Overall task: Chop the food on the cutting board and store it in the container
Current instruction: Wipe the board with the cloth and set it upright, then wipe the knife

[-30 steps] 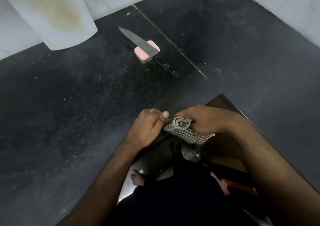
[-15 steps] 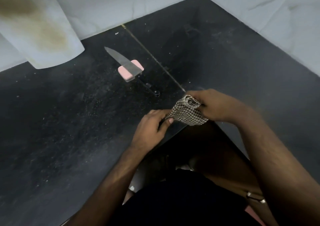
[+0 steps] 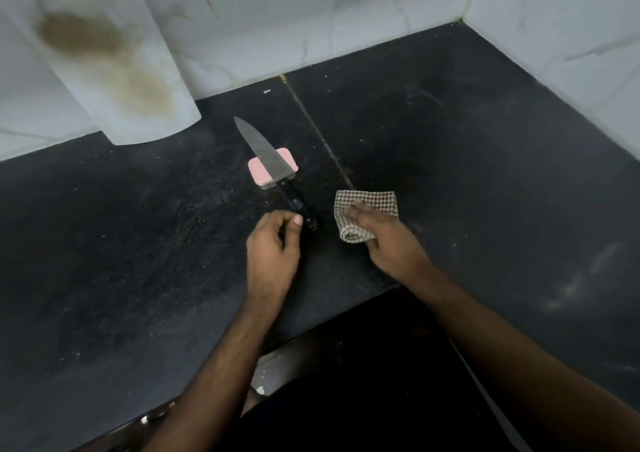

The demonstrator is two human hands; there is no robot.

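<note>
Right hand (image 3: 388, 240) flat on checked cloth (image 3: 367, 206) (no legible writing).

I see a home kitchen: dark stone desk (image 3: 138, 244), tiled walls (image 3: 311, 19), knife (image 3: 266, 154), stained cutting board (image 3: 114, 71).

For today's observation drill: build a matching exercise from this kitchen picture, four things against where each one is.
Things:
1. cutting board
2. knife
3. checked cloth
4. left hand

Places:
A. under the right hand
B. leaning against the wall
C. blade lying across a pink container
D. beside the knife's handle end

Pairs: 1-B, 2-C, 3-A, 4-D
</note>
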